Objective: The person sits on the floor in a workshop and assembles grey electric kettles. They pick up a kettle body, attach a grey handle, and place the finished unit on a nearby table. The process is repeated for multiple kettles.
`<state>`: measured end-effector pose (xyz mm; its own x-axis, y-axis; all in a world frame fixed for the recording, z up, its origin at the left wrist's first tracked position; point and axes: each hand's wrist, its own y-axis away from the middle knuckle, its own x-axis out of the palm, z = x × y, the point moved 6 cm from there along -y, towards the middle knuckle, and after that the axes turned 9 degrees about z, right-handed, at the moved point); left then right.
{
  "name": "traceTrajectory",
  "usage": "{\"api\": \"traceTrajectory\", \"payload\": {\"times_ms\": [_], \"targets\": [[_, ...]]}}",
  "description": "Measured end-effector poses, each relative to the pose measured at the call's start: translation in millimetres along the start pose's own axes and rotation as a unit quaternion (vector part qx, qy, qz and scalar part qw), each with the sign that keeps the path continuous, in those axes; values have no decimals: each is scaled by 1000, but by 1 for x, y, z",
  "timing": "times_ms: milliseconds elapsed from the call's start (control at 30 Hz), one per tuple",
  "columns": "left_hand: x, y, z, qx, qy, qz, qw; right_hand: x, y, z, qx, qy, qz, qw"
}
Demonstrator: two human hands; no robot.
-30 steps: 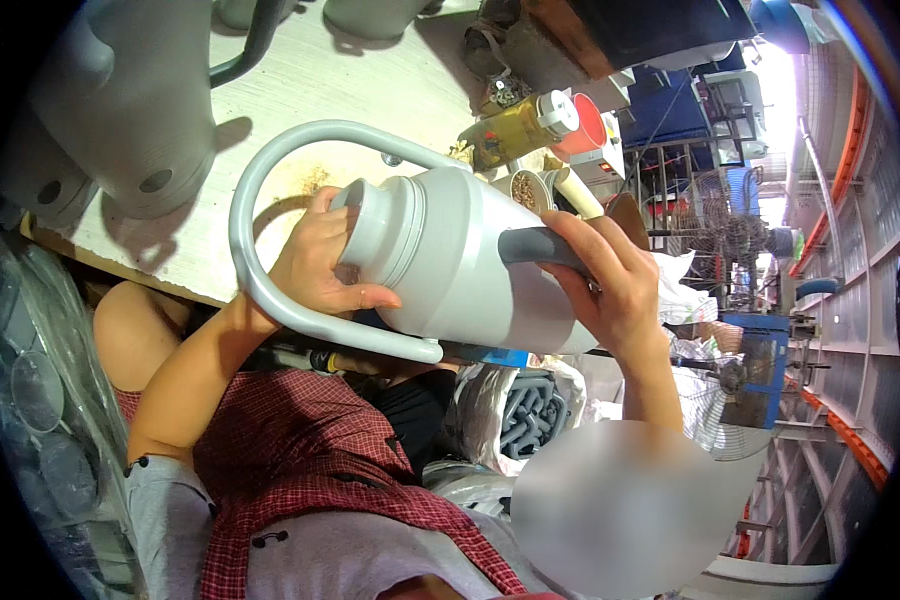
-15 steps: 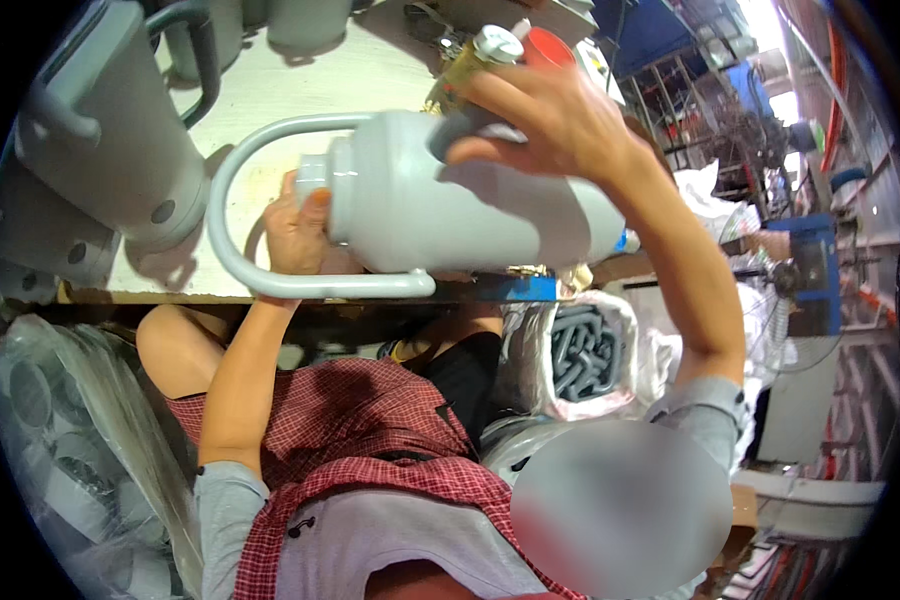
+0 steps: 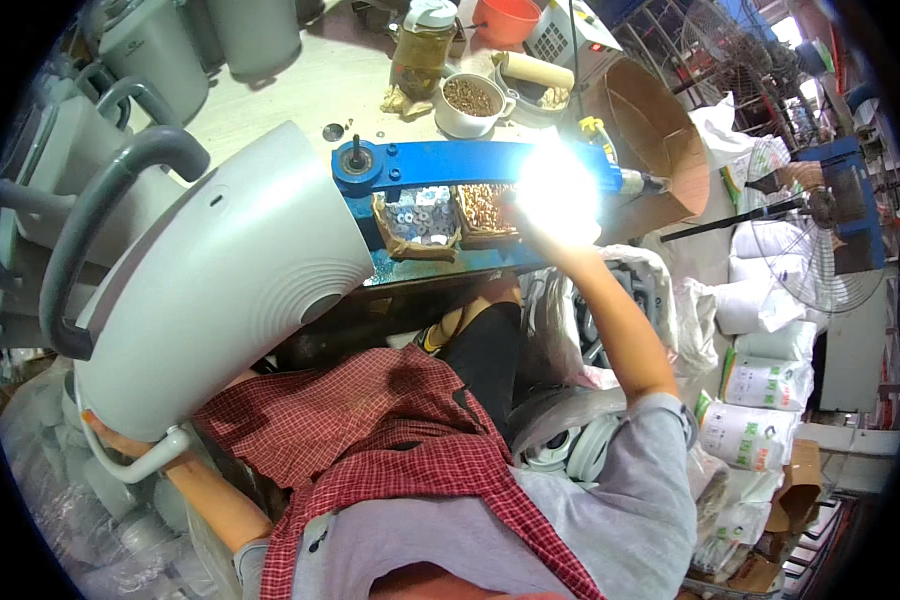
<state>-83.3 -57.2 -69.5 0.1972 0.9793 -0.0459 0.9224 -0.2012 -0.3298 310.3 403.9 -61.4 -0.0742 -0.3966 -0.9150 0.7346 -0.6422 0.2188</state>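
Note:
My left hand [image 3: 135, 437] grips the narrow end of a light grey thermos jug [image 3: 240, 260], beside its hoop-shaped carrying handle [image 3: 150, 465]. Some of the fingers are hidden behind the body. The jug slants across the left side, wide end up and toward the bench, with a dark grey side handle [image 3: 65, 270] along its left. At the bench edge, my right hand [image 3: 562, 248] reaches to a small box of copper-coloured parts [image 3: 485, 205]; strong glare hides its fingers. Beside that box is a box of small metal washers [image 3: 420, 220].
A blue metal arm [image 3: 450, 165] spans the bench above the boxes. Behind it stand a lidded bottle [image 3: 422, 50], a cup of brown bits [image 3: 468, 105] and a red bowl [image 3: 507, 18]. Grey jugs [image 3: 150, 55] crowd the left. A white sack [image 3: 660, 300] holds grey handles.
The jug has swung down to the left with my left hand, its wide end now toward the bench. My right hand has left the jug for the small-parts boxes. The dark handle now shows alongside the jug.

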Motion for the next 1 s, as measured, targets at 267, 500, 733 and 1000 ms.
{"api": "traceTrajectory", "payload": {"times_ms": [267,500,733,1000], "targets": [[12,17,41,-81,267,37,960,18,-32,-26,118,138,20,983],[11,30,29,-124,288,-64,948,-10,11,73,-190,-290,-60,936],[-14,15,72,-70,358,32,931,-61,-57,143,-237,-332,-153,900],[-25,19,64,-3,122,-22,992,-44,-74,146,-201,-351,-100,909]]}}
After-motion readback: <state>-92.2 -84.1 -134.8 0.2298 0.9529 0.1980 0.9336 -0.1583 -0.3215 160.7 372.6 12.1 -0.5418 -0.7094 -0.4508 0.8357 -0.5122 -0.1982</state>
